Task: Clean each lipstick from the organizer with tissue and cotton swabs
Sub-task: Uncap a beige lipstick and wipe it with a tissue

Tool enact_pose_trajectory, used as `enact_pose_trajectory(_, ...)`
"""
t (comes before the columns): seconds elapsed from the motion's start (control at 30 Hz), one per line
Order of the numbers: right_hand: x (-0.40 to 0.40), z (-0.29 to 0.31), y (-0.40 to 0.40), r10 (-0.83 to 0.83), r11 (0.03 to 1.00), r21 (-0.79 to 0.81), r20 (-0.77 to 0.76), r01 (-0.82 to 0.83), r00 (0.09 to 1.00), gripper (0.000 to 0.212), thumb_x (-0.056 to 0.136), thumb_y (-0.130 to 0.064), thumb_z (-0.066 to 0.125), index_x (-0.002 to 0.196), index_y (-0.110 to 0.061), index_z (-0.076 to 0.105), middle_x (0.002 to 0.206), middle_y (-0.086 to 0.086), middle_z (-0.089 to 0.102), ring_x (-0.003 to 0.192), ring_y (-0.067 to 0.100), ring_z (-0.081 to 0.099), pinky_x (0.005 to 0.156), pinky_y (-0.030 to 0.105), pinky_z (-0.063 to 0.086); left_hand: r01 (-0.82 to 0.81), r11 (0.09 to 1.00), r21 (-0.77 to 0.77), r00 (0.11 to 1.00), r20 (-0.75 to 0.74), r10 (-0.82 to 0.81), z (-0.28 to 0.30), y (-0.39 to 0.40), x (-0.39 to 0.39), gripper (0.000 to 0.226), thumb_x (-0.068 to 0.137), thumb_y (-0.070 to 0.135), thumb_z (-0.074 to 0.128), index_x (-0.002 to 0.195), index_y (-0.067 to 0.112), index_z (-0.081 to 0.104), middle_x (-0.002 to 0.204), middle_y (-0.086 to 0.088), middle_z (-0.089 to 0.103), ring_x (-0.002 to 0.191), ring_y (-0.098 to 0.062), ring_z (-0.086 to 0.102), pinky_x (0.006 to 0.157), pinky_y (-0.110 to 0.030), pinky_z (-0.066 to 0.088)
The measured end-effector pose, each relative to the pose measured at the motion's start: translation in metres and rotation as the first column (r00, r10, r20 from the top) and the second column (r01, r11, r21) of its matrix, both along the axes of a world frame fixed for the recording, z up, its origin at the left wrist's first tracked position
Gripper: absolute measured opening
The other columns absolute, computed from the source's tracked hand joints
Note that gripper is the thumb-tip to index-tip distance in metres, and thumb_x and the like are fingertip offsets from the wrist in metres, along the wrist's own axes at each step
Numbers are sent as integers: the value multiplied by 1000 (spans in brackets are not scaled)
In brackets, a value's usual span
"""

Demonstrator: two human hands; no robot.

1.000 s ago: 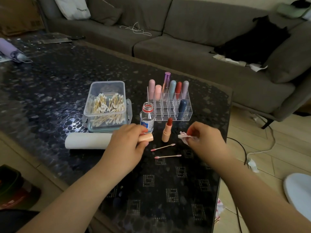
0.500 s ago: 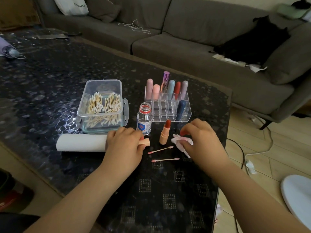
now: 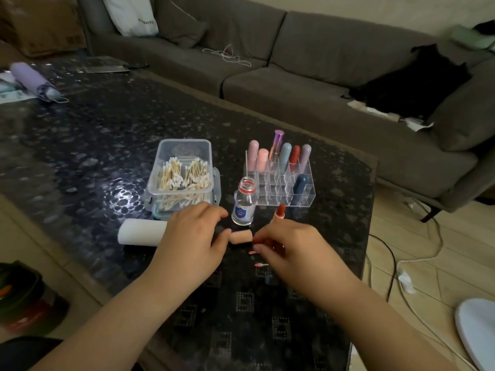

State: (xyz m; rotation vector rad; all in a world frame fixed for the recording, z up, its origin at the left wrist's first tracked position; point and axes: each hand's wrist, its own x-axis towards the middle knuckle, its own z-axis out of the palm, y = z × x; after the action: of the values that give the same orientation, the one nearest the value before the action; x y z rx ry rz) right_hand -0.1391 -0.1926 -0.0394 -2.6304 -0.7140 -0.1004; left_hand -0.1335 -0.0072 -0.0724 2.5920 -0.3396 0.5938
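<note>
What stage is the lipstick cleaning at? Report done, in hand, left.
Done: hard to tell; two used swabs lie on the table. In hand: the open lipstick stands uncapped, the left hand holds its cap, and the right hand reaches in. Left: seven lipsticks in the organizer.

Capped lipsticks standing in clear organizer (image 3: 278, 195): seven — six along back row (image 3: 279, 156), one dark blue (image 3: 299, 186) nearer front. Uncapped lipstick (image 3: 280, 211) outside organizer: one. Loose peach cap (image 3: 240, 236): one. Used pink-tipped swabs on table: two ( (image 3: 252, 252), (image 3: 261, 264)), both partly hidden by hand. Clear glass bottle (image 3: 243, 203): one. Lidless plastic box (image 3: 183, 174) of cotton swabs: one; swabs inside too many to count. White paper roll (image 3: 139, 232): one. Hands: two.
</note>
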Motion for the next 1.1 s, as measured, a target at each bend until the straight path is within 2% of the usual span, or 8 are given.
enact_pose_trajectory(0.13, 14, 37, 42, 62, 998, -16, 30, -62, 998, 23, 91, -28, 59, 112, -20, 65, 100, -4, 63, 92, 10, 57, 83, 27, 48, -45, 999, 14, 999, 30, 44, 26, 35, 1, 22, 72, 12, 77, 91, 9, 66, 84, -5, 65, 77, -29, 63, 69, -44, 53)
enact_pose_trajectory(0.33, 85, 58, 112, 29, 979, -202, -17, -32, 999, 24, 93, -24, 55, 115, -16, 64, 108, 6, 65, 98, 21, 60, 87, 35, 48, -125, 981, 149, 992, 8, 126, 51, 91, 22, 19, 79, 21, 70, 92, 10, 61, 84, -7, 64, 78, -30, 61, 68, -38, 47)
enact_pose_trajectory(0.47, 130, 41, 144, -55, 953, -304, -159, 4, 986, 20, 94, -15, 52, 108, -11, 66, 94, 9, 64, 83, 23, 59, 70, 31, 44, -140, 981, 133, 988, -47, 147, 52, 113, 39, 19, 89, 29, 56, 104, 16, 56, 97, 0, 59, 91, -21, 57, 73, -32, 40)
enact_pose_trajectory(0.57, 156, 25, 165, -125, 938, -344, -233, 38, 964, 21, 94, -9, 48, 99, -4, 67, 85, 10, 60, 79, 24, 57, 67, 31, 44, -130, 988, 81, 988, -71, 135, 43, 124, 49, 19, 90, 28, 57, 105, 16, 57, 98, 1, 57, 91, -19, 55, 73, -31, 43)
enact_pose_trajectory(0.67, 178, 11, 185, -224, 923, -372, -315, 97, 922, 26, 96, -12, 45, 112, -4, 64, 95, 12, 59, 90, 27, 58, 71, 32, 46, -126, 991, 42, 987, -91, 130, 35, 131, 57, 19, 89, 28, 57, 106, 18, 58, 97, 4, 54, 87, -15, 53, 74, -31, 47)
enact_pose_trajectory(0.73, 190, 5, 198, -285, 894, -433, -357, 112, 890, 32, 98, -17, 46, 125, -5, 57, 114, 13, 59, 104, 29, 57, 77, 33, 44, -134, 991, 13, 985, -111, 134, 31, 133, 62, 19, 90, 28, 56, 106, 19, 57, 99, 5, 53, 88, -14, 52, 76, -32, 47)
enact_pose_trajectory(0.87, 199, -5, 213, -351, 886, -429, -370, 177, 860, 35, 96, -25, 53, 128, -10, 55, 125, 11, 58, 114, 32, 55, 96, 41, 47, -140, 990, -6, 982, -126, 138, 26, 136, 68, 18, 91, 29, 55, 107, 20, 57, 101, 5, 53, 90, -13, 52, 79, -33, 48)
enact_pose_trajectory(1.1, 201, -8, 210, -399, 896, -342, -340, 283, 851, 33, 94, -28, 57, 119, -6, 62, 118, 13, 63, 109, 30, 59, 93, 38, 50, -151, 988, -32, 982, -117, 147, 21, 137, 67, 19, 91, 30, 56, 107, 21, 57, 103, 7, 54, 91, -10, 53, 79, -28, 47)
